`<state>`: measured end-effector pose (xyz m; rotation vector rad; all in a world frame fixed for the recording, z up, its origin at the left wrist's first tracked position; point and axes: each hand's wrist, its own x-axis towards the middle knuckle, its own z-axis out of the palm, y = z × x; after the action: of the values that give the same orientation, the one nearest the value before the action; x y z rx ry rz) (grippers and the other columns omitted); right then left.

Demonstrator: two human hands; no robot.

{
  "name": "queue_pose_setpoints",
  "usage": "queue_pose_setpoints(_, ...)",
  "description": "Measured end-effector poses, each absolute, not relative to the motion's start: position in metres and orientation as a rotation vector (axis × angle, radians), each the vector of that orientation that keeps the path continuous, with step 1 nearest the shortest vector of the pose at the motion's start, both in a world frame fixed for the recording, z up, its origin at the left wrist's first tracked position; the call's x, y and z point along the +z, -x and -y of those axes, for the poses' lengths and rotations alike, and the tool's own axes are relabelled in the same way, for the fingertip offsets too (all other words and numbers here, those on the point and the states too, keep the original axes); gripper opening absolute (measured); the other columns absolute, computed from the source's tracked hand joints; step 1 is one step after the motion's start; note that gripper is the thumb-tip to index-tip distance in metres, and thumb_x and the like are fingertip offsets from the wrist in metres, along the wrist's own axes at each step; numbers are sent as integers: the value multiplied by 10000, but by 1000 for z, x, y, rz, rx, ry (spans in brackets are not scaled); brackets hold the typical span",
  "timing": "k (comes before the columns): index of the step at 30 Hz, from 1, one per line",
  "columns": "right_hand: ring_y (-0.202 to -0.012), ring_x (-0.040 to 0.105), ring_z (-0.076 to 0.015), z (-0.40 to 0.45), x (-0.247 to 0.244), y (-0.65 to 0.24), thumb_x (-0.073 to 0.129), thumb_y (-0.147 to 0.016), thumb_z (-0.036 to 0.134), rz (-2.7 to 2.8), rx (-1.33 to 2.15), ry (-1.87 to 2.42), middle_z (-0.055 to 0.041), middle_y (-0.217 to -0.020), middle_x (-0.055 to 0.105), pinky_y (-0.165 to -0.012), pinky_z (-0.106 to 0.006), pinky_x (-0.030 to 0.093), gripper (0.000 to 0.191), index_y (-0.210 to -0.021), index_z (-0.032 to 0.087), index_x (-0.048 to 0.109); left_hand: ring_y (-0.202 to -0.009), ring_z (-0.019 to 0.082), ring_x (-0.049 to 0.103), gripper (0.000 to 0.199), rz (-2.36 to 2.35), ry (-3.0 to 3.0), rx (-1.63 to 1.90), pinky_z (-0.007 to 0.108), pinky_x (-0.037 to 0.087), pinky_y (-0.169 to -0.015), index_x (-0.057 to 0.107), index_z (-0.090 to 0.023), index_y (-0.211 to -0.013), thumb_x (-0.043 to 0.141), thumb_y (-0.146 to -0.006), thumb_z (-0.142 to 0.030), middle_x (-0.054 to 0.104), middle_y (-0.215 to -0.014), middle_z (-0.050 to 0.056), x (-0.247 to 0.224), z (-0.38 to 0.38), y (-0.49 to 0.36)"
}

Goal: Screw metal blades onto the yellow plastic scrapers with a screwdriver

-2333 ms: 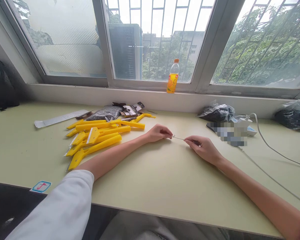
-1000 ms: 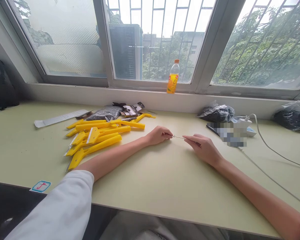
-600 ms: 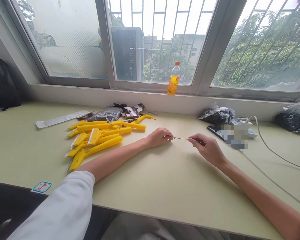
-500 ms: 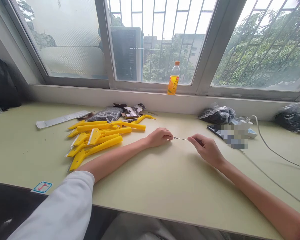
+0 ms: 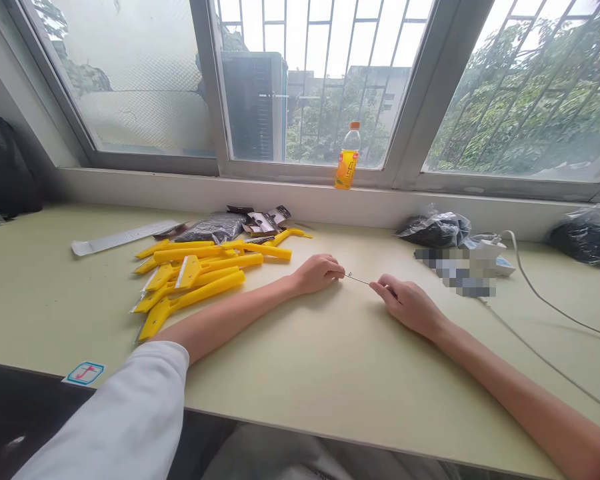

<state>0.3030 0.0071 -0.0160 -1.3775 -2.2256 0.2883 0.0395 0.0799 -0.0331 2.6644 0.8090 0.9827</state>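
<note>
A thin metal rod (image 5: 359,279) spans the gap between my two hands above the table. My left hand (image 5: 320,274) is closed, its fingertips pinching the rod's left end, where a tiny shiny piece shows. The rod's right end sits in the pinched fingers of my right hand (image 5: 405,303). Several yellow scrapers (image 5: 195,290) with flat blades lie in a pile beside my left forearm. Behind them on the table are a bag of dark items (image 5: 214,229) and some small black-and-white packets (image 5: 267,220).
An orange-capped bottle (image 5: 347,160) stands on the window ledge. At the right lie plastic bags with black contents (image 5: 437,229), a white charger (image 5: 486,248) with cables, and a blurred-out patch. A long white strip (image 5: 125,238) lies at the back left.
My right hand has moved slightly left and down, so the rod now slopes more and less of it shows. My left hand has barely shifted.
</note>
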Motion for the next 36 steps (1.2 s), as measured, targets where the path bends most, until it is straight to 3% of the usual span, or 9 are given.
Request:
queue_pose_setpoints(5,-551,376,-166,-5,-14,-302,419,-1003,568,2164,352,1323,33,-569,430,-586,-310,302,420,-732,251,468,-817,177,625,309,-768,-2694,969,264,475,-783,787,-174,-887,492,-928,-91,756,-859,66,-29,-75,-40)
queue_pose_setpoints(10,-560,373,-134,0,-7,-299,567,-964,528,1942,620,1114,49,-658,447,-552,-290,331,321,-1122,248,578,-829,182,617,290,-806,-2695,960,266,469,-779,791,-175,-899,511,-933,-108,747,-864,73,-29,-73,-42)
queue_pose_setpoints(15,-594,489,-142,-3,-6,-297,672,-919,495,1720,870,918,17,-685,504,-607,-324,449,286,-997,220,654,-895,184,632,237,-808,-2703,905,270,468,-793,798,-206,-965,562,-959,-189,739,-957,68,-28,-72,-42)
queue_pose_setpoints(21,-684,568,-157,-8,-7,-298,690,-917,478,1518,1088,817,-18,-783,574,-667,-347,520,267,-1009,228,712,-920,178,634,202,-789,-2702,894,270,469,-787,804,-233,-972,606,-967,-273,718,-994,63,-28,-71,-43)
queue_pose_setpoints(30,-622,547,-147,-2,-5,-295,709,-912,438,1749,777,870,-19,-713,612,-623,-325,493,250,-1015,216,761,-873,180,619,179,-861,-2711,848,279,461,-775,796,-192,-940,618,-945,-208,715,-915,60,-27,-71,-43)
queue_pose_setpoints(36,-603,573,-141,1,-4,-295,722,-895,448,1826,544,962,-41,-796,669,-584,-310,485,251,-947,208,774,-895,181,627,181,-854,-2718,844,275,463,-792,782,-191,-931,602,-946,-180,715,-921,56,-26,-70,-44)
